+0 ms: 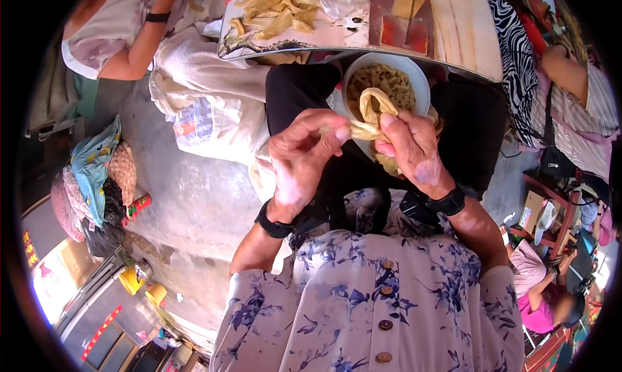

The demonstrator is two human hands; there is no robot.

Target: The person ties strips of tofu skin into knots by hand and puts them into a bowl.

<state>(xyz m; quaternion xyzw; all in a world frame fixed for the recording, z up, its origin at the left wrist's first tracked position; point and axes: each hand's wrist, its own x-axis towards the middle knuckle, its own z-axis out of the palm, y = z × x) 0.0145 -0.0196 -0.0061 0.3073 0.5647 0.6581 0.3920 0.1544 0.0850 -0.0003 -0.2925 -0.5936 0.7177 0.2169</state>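
My left hand [303, 153] and my right hand [411, 148] meet above my lap, both pinching a pale yellow strip of bean-curd skin [370, 116] that loops up between them into a knot shape. Just beyond the hands a white bowl [414, 74] rests on my black-trousered lap and holds several knotted yellow pieces. Both wrists carry black bands. A tray [337, 38] ahead holds a heap of flat yellow strips [275, 9].
A person in a light top sits at the upper left [123, 32], another in striped clothes at the right [576, 93]. White sacks [201, 93] lie beside my left knee. A cloth bundle [97, 171] sits on the concrete floor at left. A small wooden stool [551, 210] stands at right.
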